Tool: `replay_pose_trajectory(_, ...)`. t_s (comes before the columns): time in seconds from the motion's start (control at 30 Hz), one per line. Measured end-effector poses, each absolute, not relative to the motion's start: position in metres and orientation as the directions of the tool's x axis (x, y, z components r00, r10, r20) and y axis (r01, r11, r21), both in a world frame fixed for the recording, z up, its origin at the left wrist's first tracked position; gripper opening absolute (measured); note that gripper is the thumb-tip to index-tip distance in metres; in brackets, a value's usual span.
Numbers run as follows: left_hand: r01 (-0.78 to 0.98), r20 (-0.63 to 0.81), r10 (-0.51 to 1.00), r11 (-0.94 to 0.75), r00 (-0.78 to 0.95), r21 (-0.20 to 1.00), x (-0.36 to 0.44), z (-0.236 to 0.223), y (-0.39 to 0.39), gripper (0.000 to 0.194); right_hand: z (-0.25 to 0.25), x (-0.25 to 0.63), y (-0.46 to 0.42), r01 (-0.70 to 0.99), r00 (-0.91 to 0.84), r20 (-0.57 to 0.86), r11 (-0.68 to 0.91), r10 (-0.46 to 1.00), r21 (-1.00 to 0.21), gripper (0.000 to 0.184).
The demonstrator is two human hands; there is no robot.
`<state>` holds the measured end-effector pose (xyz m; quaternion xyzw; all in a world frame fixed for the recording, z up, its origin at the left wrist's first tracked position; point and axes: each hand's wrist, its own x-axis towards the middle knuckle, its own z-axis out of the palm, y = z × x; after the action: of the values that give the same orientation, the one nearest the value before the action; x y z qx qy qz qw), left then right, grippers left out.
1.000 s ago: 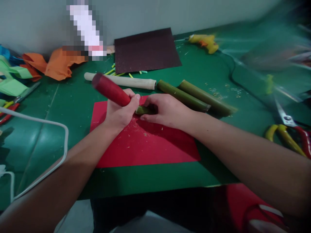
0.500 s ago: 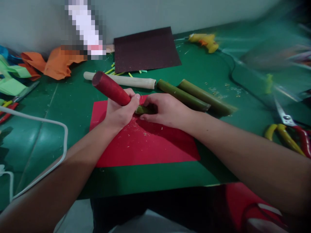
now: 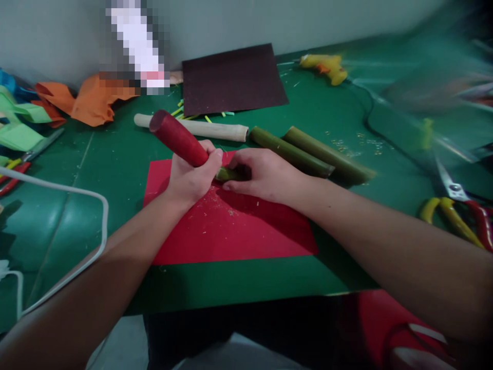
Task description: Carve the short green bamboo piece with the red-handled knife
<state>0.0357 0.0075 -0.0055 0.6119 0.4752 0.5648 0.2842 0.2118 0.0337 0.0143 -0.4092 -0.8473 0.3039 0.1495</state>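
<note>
My left hand (image 3: 196,172) is closed around a thick red cylindrical handle (image 3: 179,139), which tilts up toward the back left. Its lower end is hidden inside my fist. Pinched between the thumb and fingers of my right hand (image 3: 262,172) is a short green bamboo piece (image 3: 227,174), its left end meeting my left hand. Both hands are above a red sheet (image 3: 231,231) sprinkled with pale shavings. Behind my right hand lie two green bamboo tubes (image 3: 290,151), and a pale peeled bamboo stick (image 3: 219,130) rests farther back.
At the back are a dark brown sheet (image 3: 234,79) and a yellow glue gun (image 3: 325,67) with a black cord. Scissors (image 3: 456,192) lie at right, another pair (image 3: 29,159) at left near orange paper (image 3: 94,103). A white cable (image 3: 103,221) loops beside my left forearm.
The red handle's upper end has shifted slightly up and to the right. Both hands keep their grips, and the other things lie as before.
</note>
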Motion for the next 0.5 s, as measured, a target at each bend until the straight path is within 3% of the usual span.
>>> replay_pose_trajectory(0.3,0.297,0.445,0.891,-0.402,-0.09,0.866,0.0358,-0.0051,0.0066,0.029,0.0123,0.2115,0.0335,0.584,-0.622,0.028,0.488,0.783,-0.649,0.022)
replay_pose_trajectory(0.5,0.302,0.384,0.92,-0.344,-0.082,0.889,0.0353,-0.0026,0.006,0.031,0.011,0.211,0.033,0.594,-0.604,0.013,0.461,0.797,-0.66,0.023)
